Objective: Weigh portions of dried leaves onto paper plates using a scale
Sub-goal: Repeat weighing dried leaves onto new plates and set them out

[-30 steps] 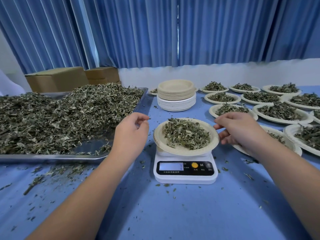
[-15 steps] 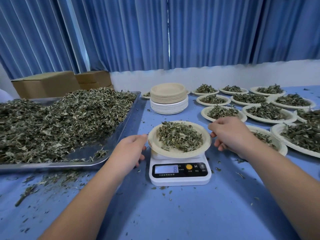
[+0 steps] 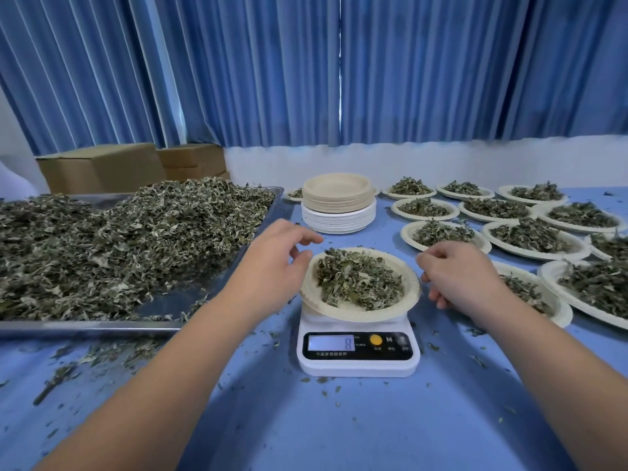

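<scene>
**Dried leaves on the paper plate: both hands at the rim**

The portion lies heaped in the plate, which sits on the white scale between the two hands. Over the last half second the left hand has risen from beside the scale to the plate's far-left rim, with fingers spread and the thumb at the edge. The right hand stays just beside the right rim, fingers loosely curled, with no grip visible. The display is lit, but its reading is too blurred to trust. Adding appears to be finished, and the plate is probably about to be lifted away. Outboard of the left hand, a steel tray carries the bulk heap. Beyond that hand's fingertips stands a stack of empty plates. Beyond and outboard of the right hand lie many filled plates. Crumbs litter the blue tablecloth. Blue curtains and cardboard boxes close the background.
</scene>
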Demonstrator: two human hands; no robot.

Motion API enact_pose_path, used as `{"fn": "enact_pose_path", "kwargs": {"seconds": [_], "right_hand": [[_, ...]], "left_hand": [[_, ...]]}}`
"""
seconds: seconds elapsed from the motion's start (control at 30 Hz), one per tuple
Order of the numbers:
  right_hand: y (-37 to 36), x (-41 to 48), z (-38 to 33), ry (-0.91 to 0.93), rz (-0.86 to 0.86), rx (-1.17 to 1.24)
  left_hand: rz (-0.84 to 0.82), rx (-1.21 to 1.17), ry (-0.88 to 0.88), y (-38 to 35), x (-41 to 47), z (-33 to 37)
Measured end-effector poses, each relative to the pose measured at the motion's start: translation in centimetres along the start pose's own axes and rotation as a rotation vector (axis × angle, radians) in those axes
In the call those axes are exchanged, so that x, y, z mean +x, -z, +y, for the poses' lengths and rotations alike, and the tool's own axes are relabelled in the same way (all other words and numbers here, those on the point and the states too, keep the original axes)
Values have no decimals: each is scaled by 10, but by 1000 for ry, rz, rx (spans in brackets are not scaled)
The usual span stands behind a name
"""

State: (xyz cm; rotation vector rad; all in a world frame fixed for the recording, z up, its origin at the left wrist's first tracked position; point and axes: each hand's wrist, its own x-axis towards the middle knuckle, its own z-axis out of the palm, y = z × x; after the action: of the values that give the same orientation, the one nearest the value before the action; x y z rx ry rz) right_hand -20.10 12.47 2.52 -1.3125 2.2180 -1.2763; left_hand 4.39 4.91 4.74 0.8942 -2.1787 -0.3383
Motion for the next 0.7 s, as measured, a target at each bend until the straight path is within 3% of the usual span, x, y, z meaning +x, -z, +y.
{"fn": "enact_pose_path", "kwargs": {"seconds": [0.2,0.33,0.47,0.7], "right_hand": [[2,2,1,27,-8,0],[4,3,3,30,-11,9],[5,2,2,47,-13,-16],[7,-1,-1,68,-16,-38]], "left_hand": [[-374,200,-51,-8,39,20],[-530,263,-39,-15,55,26],[-595,246,-10,-17,63,28],[-516,144,-2,-15,62,27]]}}
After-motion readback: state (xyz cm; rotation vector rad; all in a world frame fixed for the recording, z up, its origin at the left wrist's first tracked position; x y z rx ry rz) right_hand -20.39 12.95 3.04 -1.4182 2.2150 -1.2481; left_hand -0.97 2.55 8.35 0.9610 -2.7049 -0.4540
